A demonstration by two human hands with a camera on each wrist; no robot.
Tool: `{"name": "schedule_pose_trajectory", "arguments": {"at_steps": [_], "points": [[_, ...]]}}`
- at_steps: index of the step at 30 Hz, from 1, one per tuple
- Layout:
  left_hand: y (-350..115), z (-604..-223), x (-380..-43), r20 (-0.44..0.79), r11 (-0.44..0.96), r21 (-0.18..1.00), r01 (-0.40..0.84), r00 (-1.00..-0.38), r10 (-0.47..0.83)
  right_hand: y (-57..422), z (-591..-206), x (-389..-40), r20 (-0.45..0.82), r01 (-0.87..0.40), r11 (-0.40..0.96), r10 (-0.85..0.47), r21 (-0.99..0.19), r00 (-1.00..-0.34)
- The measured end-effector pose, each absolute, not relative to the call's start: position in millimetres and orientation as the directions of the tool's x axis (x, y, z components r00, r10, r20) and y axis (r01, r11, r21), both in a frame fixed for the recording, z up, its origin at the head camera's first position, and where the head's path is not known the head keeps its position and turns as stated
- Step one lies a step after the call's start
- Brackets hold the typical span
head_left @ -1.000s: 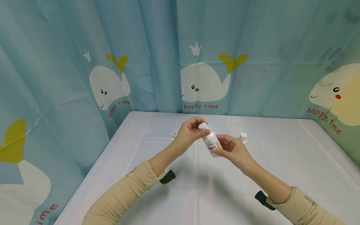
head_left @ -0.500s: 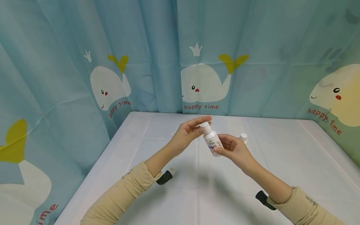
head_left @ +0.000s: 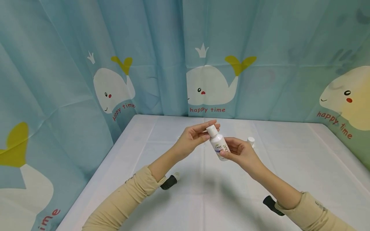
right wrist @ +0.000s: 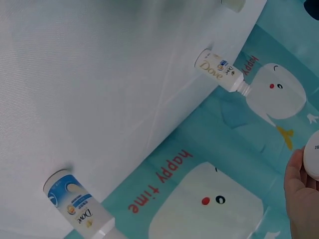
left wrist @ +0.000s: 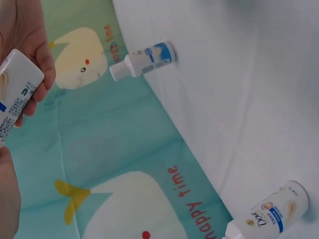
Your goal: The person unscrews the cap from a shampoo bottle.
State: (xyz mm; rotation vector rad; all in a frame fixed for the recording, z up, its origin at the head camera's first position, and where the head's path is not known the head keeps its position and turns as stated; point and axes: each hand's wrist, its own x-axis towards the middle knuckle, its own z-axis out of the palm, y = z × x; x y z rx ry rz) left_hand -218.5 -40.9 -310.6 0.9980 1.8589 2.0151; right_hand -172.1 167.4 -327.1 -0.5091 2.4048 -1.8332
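Above the table, my right hand [head_left: 242,155] grips a white Dove bottle [head_left: 218,147] by its body, thumb in front. The bottle tilts with its white cap [head_left: 212,130] toward upper left. At that cap is my left hand [head_left: 190,139], its fingers stretched out behind it and its thumb beside the lower edge. In the left wrist view, the right hand [left wrist: 25,35] holds the bottle [left wrist: 17,87], with part of the left hand [left wrist: 7,196] below. The right wrist view shows the right hand [right wrist: 301,196] only partly.
A capped Dove bottle [right wrist: 82,206] stands on the white table [head_left: 303,166] at right. Another Dove bottle [right wrist: 219,70], its neck uncapped, stands at left, mostly hidden by the left hand in the head view. A small pale object [head_left: 177,175] lies beside the left sleeve. Printed curtains [head_left: 162,64] border the table.
The left hand pinched the cap a second ago; its fingers have since straightened and its thumb has drawn back from the front of the cap. The right hand keeps its hold.
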Motion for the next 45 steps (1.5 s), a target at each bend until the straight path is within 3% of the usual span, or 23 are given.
{"name": "schedule_pose_trajectory", "arguments": {"at_steps": [15, 29, 37, 45], "points": [[-35, -313, -219, 0.341, -0.197, 0.940, 0.279, -0.792, 0.506, 168, -327, -172, 0.149, -0.221, 0.209, -0.311, -0.953, -0.939], [-29, -316, -220, 0.290, -0.251, 0.949, 0.193, -0.846, 0.446, 166, -327, -171, 0.139, -0.208, 0.198, -0.313, -0.958, -0.940], [-31, -318, -223, 0.321, -0.239, 0.943, 0.232, -0.826, 0.463, 167, -326, -172, 0.141, -0.211, 0.200, -0.316, -0.957, -0.938], [-40, -314, -223, 0.395, -0.269, 0.918, 0.292, -0.741, 0.543, 168, -325, -173, 0.143, -0.211, 0.193, -0.317, -0.958, -0.938]]}}
